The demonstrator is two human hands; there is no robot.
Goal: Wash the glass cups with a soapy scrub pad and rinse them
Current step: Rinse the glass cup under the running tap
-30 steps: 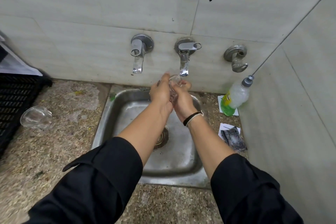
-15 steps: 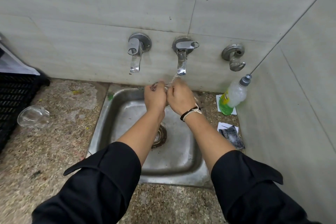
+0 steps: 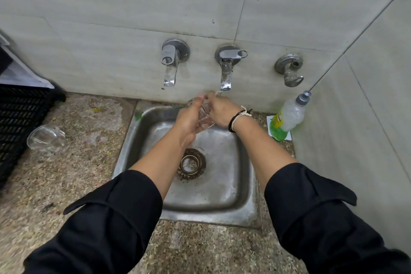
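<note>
Glass cup (image 3: 205, 115), clear and small, sits just above the centre of the frame, held between both hands directly under the middle chrome tap (image 3: 226, 73) and over the back part of the square stainless-steel sink (image 3: 242, 187). The left hand (image 3: 189, 120) wraps around the cup from the left side, and the right hand (image 3: 220, 111) grips it from the right, with its fingers (image 3: 210, 97) up at the rim near the spout; the 2 hands are close together, both clamped on the cup. Motion blur hides whether water is running. A black band and a pale cord (image 3: 238, 118) circle the right wrist, and both forearms come out of rolled black sleeves (image 3: 106, 224) in the lower part of the frame. Below the hands, the round metal drain strainer (image 3: 191, 163) lies in the sink floor. A 2nd clear glass cup (image 3: 45, 138) lies tilted on the speckled stone counter (image 3: 66, 173) at the left, just beside a black slatted plastic crate (image 3: 20, 118) at the left edge. On the grey tiled wall (image 3: 133, 6), another chrome tap (image 3: 171, 62) is mounted left of the middle one and a chrome fitting (image 3: 290, 69) to its right. At centre right, a clear squeeze bottle of green liquid with a grey cap (image 3: 288, 118) leans against the side wall, resting on a white paper (image 3: 287, 134).
</note>
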